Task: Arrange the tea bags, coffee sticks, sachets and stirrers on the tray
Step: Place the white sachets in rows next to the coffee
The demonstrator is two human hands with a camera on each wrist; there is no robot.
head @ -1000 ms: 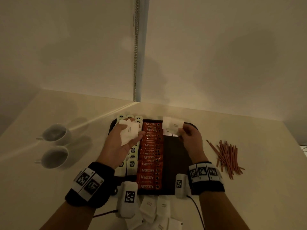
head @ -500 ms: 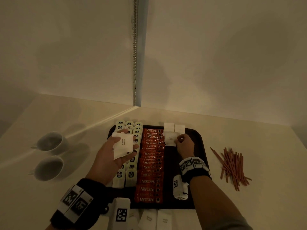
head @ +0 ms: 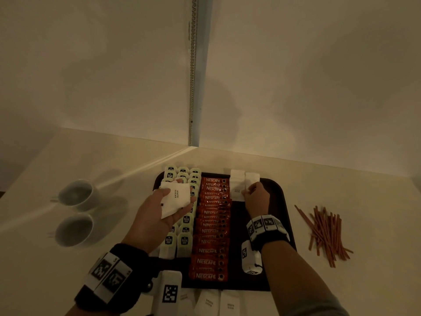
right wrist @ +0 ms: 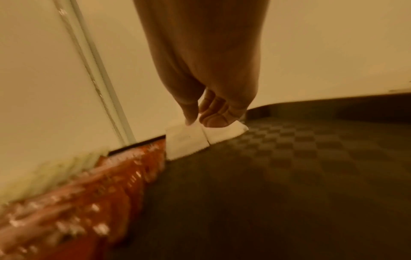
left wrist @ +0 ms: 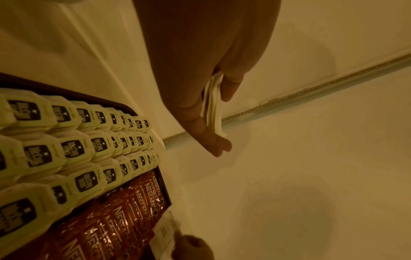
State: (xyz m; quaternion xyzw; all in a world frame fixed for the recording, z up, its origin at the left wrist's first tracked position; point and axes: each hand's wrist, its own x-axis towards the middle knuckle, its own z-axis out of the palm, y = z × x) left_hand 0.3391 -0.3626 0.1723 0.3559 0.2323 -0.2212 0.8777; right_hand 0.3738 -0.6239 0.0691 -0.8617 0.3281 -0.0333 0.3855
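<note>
Sugar sachets [head: 175, 199]: thin paper, light, soft, likely bend easily; better pinch flat faces near edge, not squeeze middle. Left hand [head: 159, 210] palm up above tea bags [head: 184, 240], thumb and fingers gripping small stack of sachets. Right hand [head: 256, 197] reached to far end of tray [head: 284, 201], fingertips [right wrist: 213, 119] pinching placed sachet [head: 251, 179] beside coffee sticks [head: 210, 224]. Stirrers [head: 325, 233] on table, right of tray, not yet arranged
</note>
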